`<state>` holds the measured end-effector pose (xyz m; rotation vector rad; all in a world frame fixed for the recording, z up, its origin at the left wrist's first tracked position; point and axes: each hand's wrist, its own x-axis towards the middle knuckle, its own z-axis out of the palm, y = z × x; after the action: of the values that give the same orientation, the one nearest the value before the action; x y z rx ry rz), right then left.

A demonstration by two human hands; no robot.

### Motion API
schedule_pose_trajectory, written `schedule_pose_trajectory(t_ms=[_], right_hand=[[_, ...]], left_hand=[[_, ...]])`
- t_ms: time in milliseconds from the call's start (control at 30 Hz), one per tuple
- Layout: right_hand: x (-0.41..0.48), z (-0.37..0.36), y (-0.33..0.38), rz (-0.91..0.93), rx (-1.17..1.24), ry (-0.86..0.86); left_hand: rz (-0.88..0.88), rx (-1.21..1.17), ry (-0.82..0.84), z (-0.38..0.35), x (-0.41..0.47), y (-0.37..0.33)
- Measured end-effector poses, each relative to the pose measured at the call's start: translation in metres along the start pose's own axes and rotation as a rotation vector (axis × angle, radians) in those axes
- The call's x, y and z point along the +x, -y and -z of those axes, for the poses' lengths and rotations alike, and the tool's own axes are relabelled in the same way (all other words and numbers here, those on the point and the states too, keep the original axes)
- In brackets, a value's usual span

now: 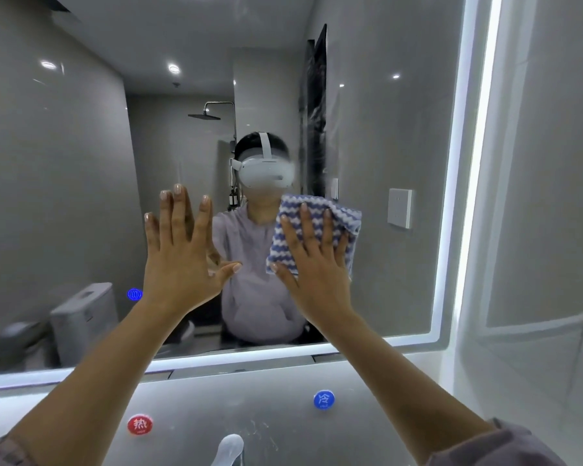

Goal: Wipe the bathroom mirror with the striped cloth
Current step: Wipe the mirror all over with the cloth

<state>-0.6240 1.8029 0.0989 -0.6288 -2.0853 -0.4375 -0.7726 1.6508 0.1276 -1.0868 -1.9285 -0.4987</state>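
Observation:
The bathroom mirror (81, 183) fills most of the view, framed by a lit white strip. My right hand (313, 260) lies flat with spread, straight fingers on the blue-and-white striped cloth (342, 213), pressing it against the glass right of centre. My left hand (182, 257) is flat on the bare mirror to the left of it, fingers straight and spread, holding nothing. A hazy smear shows on the glass above the cloth.
Below the mirror is a grey ledge with a red hot-water button (139, 424) and a blue cold-water button (324, 399). A tap spout (229, 450) pokes up at the bottom edge. A small blue touch icon (135, 294) glows on the mirror. A tiled wall (535, 196) stands right.

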Motion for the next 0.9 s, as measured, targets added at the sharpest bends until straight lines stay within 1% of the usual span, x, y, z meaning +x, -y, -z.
schedule_pose_trajectory(t_ms=[133, 233, 300, 433, 567, 700, 900], right_hand=[[0.001, 0.004, -0.003, 0.031, -0.016, -0.007], [-0.001, 0.006, -0.013, 0.068, 0.003, 0.001], [-0.003, 0.006, -0.024, 0.062, 0.005, -0.012], [-0.01, 0.004, -0.048, -0.059, 0.069, -0.008], [-0.014, 0.002, -0.063, -0.169, 0.082, -0.05], [-0.016, 0.007, -0.089, -0.409, 0.159, -0.046], [-0.011, 0.02, -0.116, -0.608, 0.216, -0.063]], left_hand=[[0.004, -0.009, -0.005, 0.001, 0.001, 0.0], [0.002, -0.024, -0.036, 0.0, 0.0, -0.001], [-0.004, -0.036, -0.057, 0.0, 0.0, -0.001], [-0.015, -0.038, -0.062, 0.0, 0.0, 0.0], [-0.019, -0.023, -0.044, 0.0, 0.001, 0.001], [-0.024, -0.021, -0.037, -0.001, 0.001, 0.002], [-0.03, -0.042, -0.046, -0.002, 0.002, 0.001]])
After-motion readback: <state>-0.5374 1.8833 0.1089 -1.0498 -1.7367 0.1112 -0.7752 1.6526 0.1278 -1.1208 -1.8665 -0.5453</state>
